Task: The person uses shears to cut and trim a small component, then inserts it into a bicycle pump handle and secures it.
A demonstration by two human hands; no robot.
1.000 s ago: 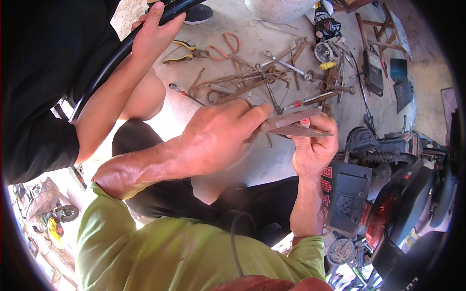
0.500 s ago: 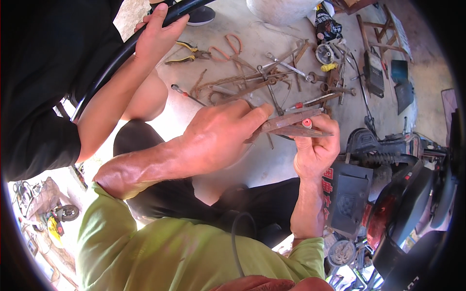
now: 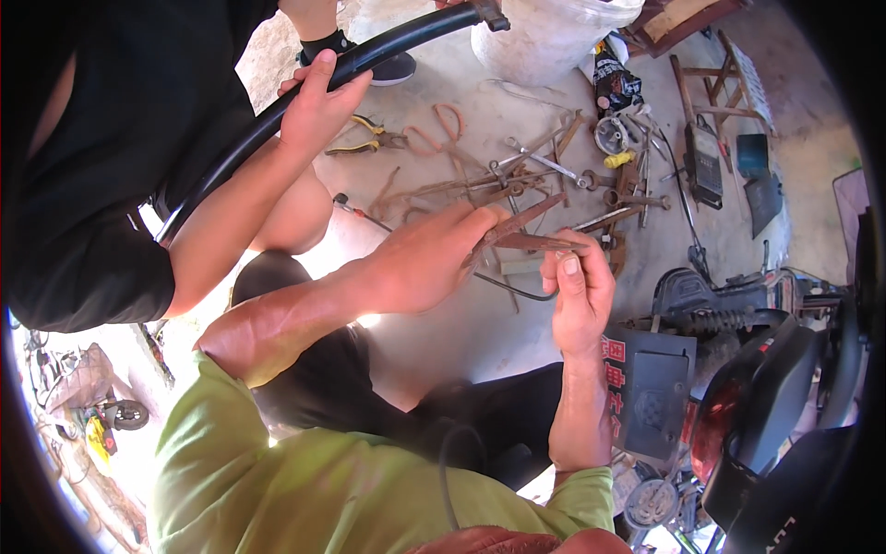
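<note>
My left hand (image 3: 425, 258) is closed round a pair of rusty shears (image 3: 526, 222). Their two long blades stand apart and point to the right. Beside the tip of the lower blade is my right hand (image 3: 581, 291), its fingers curled and its thumb pressed in. A thin black cable (image 3: 517, 290) runs from under the shears into this hand. Its end is hidden by the fingers.
At the left a person in dark clothes holds a thick black tube (image 3: 388, 46). Rusty rods, wrenches (image 3: 544, 159) and yellow-black pliers (image 3: 369, 138) lie on the floor beyond my hands. A white bucket (image 3: 544, 42) stands behind; a scooter (image 3: 766, 388) is at the right.
The shears have swung so the blades spread wider, and the red-tipped piece between them is out of sight. My right hand has dropped lower and left. More of the other person's tube shows.
</note>
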